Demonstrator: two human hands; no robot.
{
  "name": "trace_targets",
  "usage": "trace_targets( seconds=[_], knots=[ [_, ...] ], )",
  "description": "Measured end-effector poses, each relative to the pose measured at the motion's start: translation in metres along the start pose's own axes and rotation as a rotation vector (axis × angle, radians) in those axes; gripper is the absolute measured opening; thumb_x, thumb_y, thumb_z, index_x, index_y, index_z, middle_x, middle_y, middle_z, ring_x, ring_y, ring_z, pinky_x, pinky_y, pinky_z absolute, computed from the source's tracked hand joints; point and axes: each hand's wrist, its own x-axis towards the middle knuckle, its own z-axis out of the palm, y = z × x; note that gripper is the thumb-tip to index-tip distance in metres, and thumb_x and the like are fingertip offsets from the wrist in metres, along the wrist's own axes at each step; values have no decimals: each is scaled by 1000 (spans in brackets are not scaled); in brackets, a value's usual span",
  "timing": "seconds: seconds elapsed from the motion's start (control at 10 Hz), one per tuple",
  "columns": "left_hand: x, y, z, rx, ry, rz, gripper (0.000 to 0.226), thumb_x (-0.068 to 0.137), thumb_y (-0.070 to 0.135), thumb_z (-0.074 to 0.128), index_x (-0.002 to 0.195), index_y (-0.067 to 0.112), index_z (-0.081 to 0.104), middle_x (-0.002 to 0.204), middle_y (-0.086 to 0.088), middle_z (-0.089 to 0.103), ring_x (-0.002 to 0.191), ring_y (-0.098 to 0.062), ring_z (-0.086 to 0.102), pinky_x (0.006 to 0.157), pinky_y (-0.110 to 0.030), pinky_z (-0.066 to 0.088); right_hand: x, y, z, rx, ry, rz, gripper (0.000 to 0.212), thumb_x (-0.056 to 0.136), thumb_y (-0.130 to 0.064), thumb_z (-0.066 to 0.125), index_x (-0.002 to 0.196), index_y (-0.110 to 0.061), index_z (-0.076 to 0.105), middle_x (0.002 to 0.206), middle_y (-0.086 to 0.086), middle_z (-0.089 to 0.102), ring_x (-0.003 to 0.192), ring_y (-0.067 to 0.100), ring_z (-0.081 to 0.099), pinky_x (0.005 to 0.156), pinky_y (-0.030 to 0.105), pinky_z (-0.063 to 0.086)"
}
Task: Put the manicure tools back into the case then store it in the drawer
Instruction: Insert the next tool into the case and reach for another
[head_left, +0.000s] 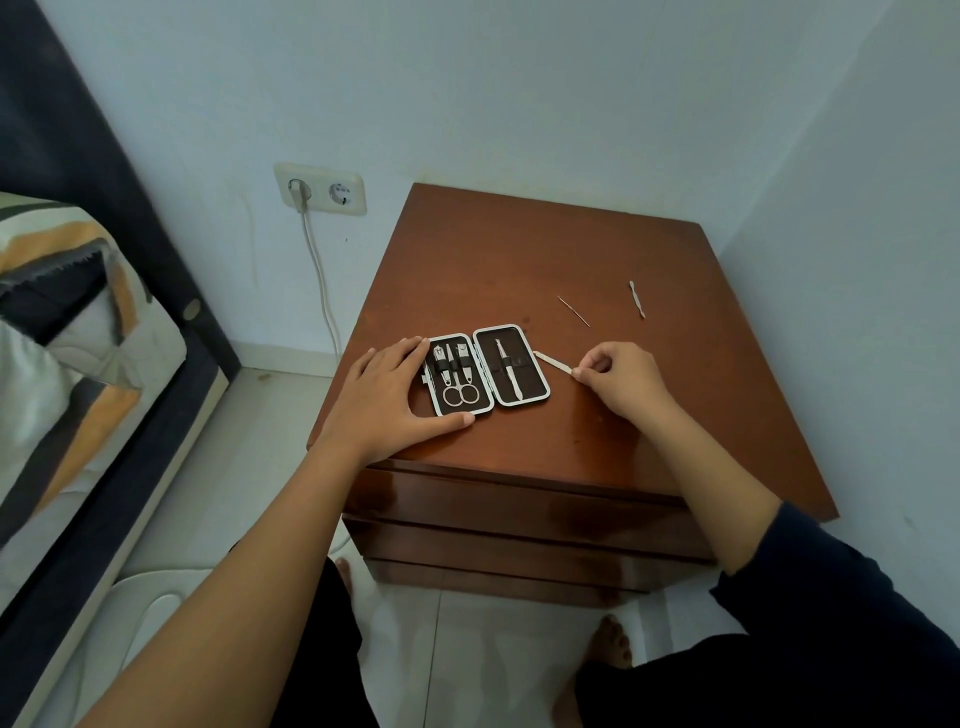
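Note:
An open manicure case (532, 376), dark inside with a white rim, lies on the brown nightstand (519, 260). Its left half holds scissors (460, 392) and clippers; its right half holds tweezers (506, 371). My left hand (389, 395) lies flat against the case's left edge, thumb along its front. My right hand (621, 376) pinches one end of a small metal nail file (551, 361) just right of the case. A thin needle-like tool (573, 310) and a metal cuticle pusher (637, 299) lie loose farther back right.
The nightstand's drawers (519, 509) are shut below the top. A bed (78, 338) stands to the left. A wall socket (322, 188) with a plugged cable is behind. My bare feet (613, 642) are on the tiled floor.

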Motion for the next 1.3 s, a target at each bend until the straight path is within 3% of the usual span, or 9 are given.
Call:
trace_targets(
  seconds=[0.1, 0.2, 0.3, 0.4, 0.5, 0.6, 0.8, 1.1, 1.3],
  knots=[
    [0, 1, 0, -8, 5, 3, 111, 60, 88, 38, 148, 23, 21, 154, 5, 24, 141, -11, 19, 116, -34, 4, -4, -4, 5, -63, 36, -36, 27, 85, -24, 62, 60, -27, 51, 98, 9, 61, 98, 30, 55, 84, 41, 48],
    [-1, 1, 0, -10, 9, 3, 110, 60, 88, 38, 148, 23, 21, 154, 6, 24, 141, -10, 20, 116, -33, 4, -10, -7, 10, -93, 47, -91, 13, 90, -14, 54, 77, -15, 53, 96, 11, 56, 94, 29, 52, 80, 39, 45],
    [-1, 1, 0, -6, 5, 4, 111, 60, 88, 38, 148, 22, 21, 154, 5, 24, 141, -10, 19, 116, -33, 3, -17, -9, 11, 145, 91, -105, 8, 88, -8, 54, 82, -14, 53, 86, 6, 55, 81, 26, 55, 69, 31, 41],
    [0, 1, 0, -8, 9, 8, 110, 60, 87, 38, 148, 22, 22, 154, 5, 25, 141, -10, 20, 116, -32, 3, -32, -15, 13, 364, 98, -190, 12, 85, -5, 58, 86, -16, 62, 78, 4, 61, 68, 15, 62, 68, 24, 49],
    [0, 1, 0, -10, 11, 6, 110, 60, 87, 39, 148, 22, 22, 154, 5, 25, 141, -10, 19, 116, -32, 3, -48, -22, 25, 296, 35, -272, 12, 84, -6, 61, 88, -13, 71, 79, 1, 65, 56, -3, 59, 64, 8, 46],
    [-1, 1, 1, -7, 12, 2, 110, 60, 87, 39, 148, 22, 22, 154, 5, 25, 141, -10, 20, 116, -33, 3, -56, -26, 35, 261, 33, -309, 11, 83, -8, 64, 89, -10, 74, 76, -5, 61, 56, -3, 60, 64, 9, 46],
    [0, 1, 0, -7, 11, -3, 110, 60, 87, 40, 147, 22, 22, 154, 4, 25, 141, -12, 20, 116, -34, 4, -61, -31, 35, 173, 39, -352, 13, 84, -11, 64, 91, -10, 75, 88, 10, 66, 74, 20, 65, 75, 28, 51],
    [-1, 2, 1, -12, 10, -8, 107, 63, 84, 44, 147, 22, 23, 154, 5, 25, 141, -11, 20, 115, -33, 3, -70, -29, 37, 46, 50, -418, 24, 88, -22, 60, 104, -9, 71, 93, 7, 54, 76, 18, 57, 76, 39, 53],
    [-1, 2, 0, -14, 11, -8, 108, 62, 84, 43, 148, 21, 23, 154, 4, 26, 141, -11, 20, 116, -34, 4, -73, -41, 40, -177, -2, -480, 41, 94, -35, 47, 129, -14, 52, 108, 5, 44, 95, 21, 52, 71, 28, 38]
  ],
)
